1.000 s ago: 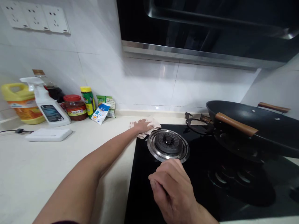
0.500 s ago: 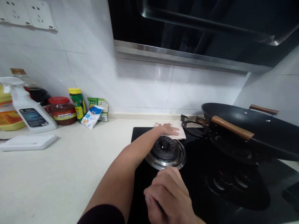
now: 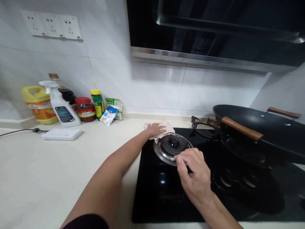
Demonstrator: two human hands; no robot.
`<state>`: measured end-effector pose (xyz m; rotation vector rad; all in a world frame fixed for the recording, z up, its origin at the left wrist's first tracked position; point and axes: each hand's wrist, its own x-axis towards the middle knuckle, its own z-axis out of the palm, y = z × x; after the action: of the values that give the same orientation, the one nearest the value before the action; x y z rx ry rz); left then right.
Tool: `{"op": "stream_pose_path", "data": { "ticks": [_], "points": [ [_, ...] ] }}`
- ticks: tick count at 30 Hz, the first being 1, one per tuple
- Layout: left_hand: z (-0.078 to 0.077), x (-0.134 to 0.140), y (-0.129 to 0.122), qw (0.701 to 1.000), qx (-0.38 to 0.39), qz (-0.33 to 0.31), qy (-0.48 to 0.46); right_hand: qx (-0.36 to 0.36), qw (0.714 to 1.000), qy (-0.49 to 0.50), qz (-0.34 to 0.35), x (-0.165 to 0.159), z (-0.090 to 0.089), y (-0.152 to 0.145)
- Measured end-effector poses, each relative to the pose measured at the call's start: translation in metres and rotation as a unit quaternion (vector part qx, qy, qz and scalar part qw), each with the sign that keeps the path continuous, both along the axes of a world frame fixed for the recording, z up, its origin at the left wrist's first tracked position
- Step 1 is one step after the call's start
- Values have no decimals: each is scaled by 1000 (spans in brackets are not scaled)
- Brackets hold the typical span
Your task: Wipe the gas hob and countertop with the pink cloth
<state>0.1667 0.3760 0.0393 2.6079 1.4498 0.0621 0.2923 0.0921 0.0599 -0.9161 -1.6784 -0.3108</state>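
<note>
My left hand (image 3: 155, 129) is on a pale pinkish cloth (image 3: 168, 128), pressing it down at the back left corner of the black glass hob (image 3: 152, 190). Its fingers lie extended over the cloth, which bunches under the palm. Just to the right of the cloth, the left gas burner (image 3: 174, 143) sits bare inside its shiny metal ring. My right hand (image 3: 195, 173) hovers over the front right of that ring with its fingers curled and the thumb near the index finger. Nothing shows in it, though its palm side is partly hidden.
A black wok (image 3: 267, 130) with wooden handles sits on the right of the hob, beside a black pan support (image 3: 202, 132). Left along the wall stand a spray bottle (image 3: 63, 109), a yellow jug (image 3: 40, 106), a red-lidded jar (image 3: 85, 110) and packets. A range hood (image 3: 202, 58) hangs above.
My left hand has slid the cloth left, from behind the burner to the hob's corner. My right hand has risen and moved right, forward toward the burner. The view has shifted left.
</note>
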Motion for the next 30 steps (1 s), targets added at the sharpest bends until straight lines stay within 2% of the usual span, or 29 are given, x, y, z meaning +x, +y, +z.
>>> {"op": "stream_pose_path", "data": {
  "ticks": [8,18,24,30],
  "points": [
    [-8,-48,-57,998,13,47,-26,-8,999,-20,-46,8,-8,10],
    [-6,-74,-169,997,-10,55,-47,-24,995,-29,-97,15,-14,19],
    [-6,-79,-244,998,-29,13,-57,-27,993,-35,-108,16,-19,22],
    [-13,-88,-317,993,37,-53,-96,-49,992,-60,-97,15,-26,24]
  ]
}}
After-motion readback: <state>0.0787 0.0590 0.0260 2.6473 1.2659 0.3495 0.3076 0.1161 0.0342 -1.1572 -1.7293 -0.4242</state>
